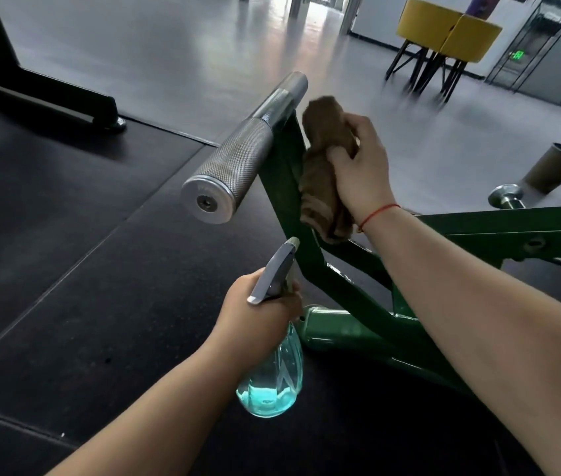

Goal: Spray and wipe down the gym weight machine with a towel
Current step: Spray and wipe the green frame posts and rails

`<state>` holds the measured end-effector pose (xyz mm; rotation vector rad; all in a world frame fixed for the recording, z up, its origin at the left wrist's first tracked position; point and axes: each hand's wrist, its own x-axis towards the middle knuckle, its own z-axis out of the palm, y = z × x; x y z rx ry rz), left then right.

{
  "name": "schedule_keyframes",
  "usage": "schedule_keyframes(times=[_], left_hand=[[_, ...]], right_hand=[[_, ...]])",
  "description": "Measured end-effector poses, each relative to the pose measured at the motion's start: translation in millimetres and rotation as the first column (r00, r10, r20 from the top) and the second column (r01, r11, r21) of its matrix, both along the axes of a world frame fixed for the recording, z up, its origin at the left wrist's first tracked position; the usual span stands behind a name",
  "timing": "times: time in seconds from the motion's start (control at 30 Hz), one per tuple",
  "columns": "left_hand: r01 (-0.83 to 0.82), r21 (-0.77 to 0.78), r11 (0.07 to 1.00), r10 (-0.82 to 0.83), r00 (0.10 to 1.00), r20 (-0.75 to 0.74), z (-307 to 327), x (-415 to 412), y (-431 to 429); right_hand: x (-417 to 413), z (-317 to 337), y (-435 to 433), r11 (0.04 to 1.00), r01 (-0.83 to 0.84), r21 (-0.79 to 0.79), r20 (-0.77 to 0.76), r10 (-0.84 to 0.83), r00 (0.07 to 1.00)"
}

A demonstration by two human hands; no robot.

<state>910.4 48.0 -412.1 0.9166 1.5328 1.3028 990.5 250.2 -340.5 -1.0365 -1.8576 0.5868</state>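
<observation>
Both of your hands are busy and well apart from each other. Nearest to you, your left hand (255, 304) wraps round the neck of a spray bottle (272, 379), fingers curled under its grey trigger head, with the nozzle aimed up toward the green frame (292, 214) of the weight machine just beyond your knuckles. The bottle's clear teal body hangs below that hand, with pale blue liquid pooled in its lower part.

Up and to the right, your right hand (361, 170) grips a bunched brown towel (323, 159) and presses it against the right face of the frame's slanted upright. The loose end of the cloth drapes down beside your wrist, which wears a red string (380, 211).

Just left of the towel, a thick steel handle (234, 166) tops that upright, knurled at its near end and smooth at its far end. Black floor matting (83, 269) lies under both hands.

Farther off, right of your right hand, a brown paper cup (553, 168) stands on the grey floor behind a steel knob (507, 195) on the frame's crossbar. Beyond that are yellow seats (443, 29) on black legs. Far left of the hands is the black foot (55, 97) of another machine.
</observation>
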Motion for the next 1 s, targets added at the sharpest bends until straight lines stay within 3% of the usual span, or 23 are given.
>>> schedule_keyframes(times=[0.07, 0.13, 0.23, 0.33, 0.43, 0.5, 0.67, 0.8, 0.87, 1.0], left_hand=[[0.006, -0.003, 1.000, -0.007, 1.000, -0.009, -2, -2, -1], [0.007, -0.011, 1.000, -0.007, 1.000, -0.018, -5, -4, 0], [0.003, -0.020, 1.000, -0.003, 1.000, -0.023, -12, -6, 3], [0.009, -0.025, 1.000, -0.009, 1.000, 0.001, -14, -7, 5], [0.008, -0.046, 0.999, -0.008, 1.000, 0.003, -16, -11, 5], [-0.004, -0.046, 0.999, 0.004, 1.000, -0.006, -16, -13, 4], [-0.011, -0.034, 0.999, 0.010, 1.000, -0.019, -16, -10, 1], [0.010, -0.033, 0.999, -0.010, 1.000, -0.006, -11, -1, 3], [0.015, -0.027, 1.000, -0.016, 1.000, -0.019, -9, 3, 3], [0.027, -0.016, 1.000, -0.027, 0.998, -0.048, -5, 6, 2]], right_hand=[[1, -6, -6, 0.929, -0.113, 0.351, 0.154, 0.061, 0.986], [6, -14, 1, 0.813, -0.158, 0.560, 0.252, 0.015, 0.968], [12, -30, 14, 0.721, -0.222, 0.656, 0.416, -0.100, 0.904], [10, -50, 22, 0.488, -0.456, 0.744, 0.578, -0.127, 0.806], [13, -56, 26, 0.407, -0.538, 0.739, 0.636, -0.154, 0.756], [26, -57, 31, 0.386, -0.620, 0.683, 0.722, -0.226, 0.654], [49, -57, 27, 0.409, -0.762, 0.502, 0.864, -0.270, 0.424], [50, -55, 16, 0.572, -0.787, 0.231, 0.949, -0.310, 0.053], [50, -54, 10, 0.600, -0.791, 0.115, 0.935, -0.334, -0.118], [46, -53, 5, 0.763, -0.642, -0.079, 0.883, -0.245, -0.399]])
